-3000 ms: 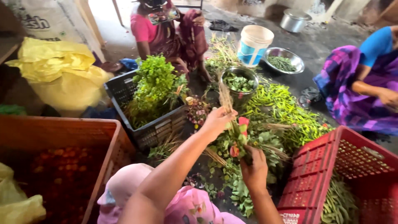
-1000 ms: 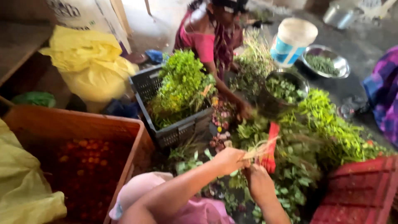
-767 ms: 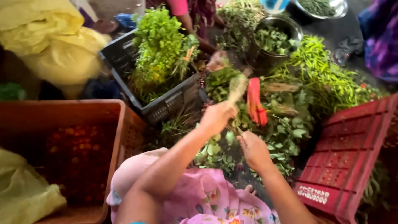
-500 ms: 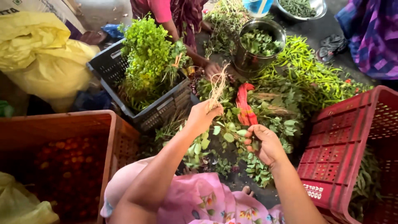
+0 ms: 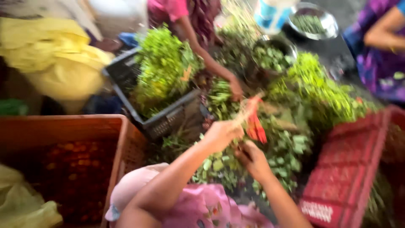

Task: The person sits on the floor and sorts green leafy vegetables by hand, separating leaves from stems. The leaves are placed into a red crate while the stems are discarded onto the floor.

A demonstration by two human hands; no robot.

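Observation:
The view is blurred. My left hand (image 5: 221, 134) is shut on a thin bundle of pale straw strands (image 5: 244, 113) that point up and to the right. Just below it, my right hand (image 5: 254, 161) is closed around the stems of a bunch of leafy greens (image 5: 291, 147). The two hands nearly touch. A red strip (image 5: 257, 126) hangs beside the strands, above my right hand. A heap of loose greens (image 5: 320, 88) lies on the ground beyond both hands.
A black crate (image 5: 171, 120) of herbs stands ahead left, and an orange crate (image 5: 123, 131) of tomatoes at near left. A red crate (image 5: 350, 169) sits at right. Another person's hand (image 5: 234, 88) reaches into the greens. A yellow sack (image 5: 59, 63) is at far left.
My left hand has come down with the strands, closer to my right hand. The other person's arm now stretches into the greens. The view has shifted and blurred.

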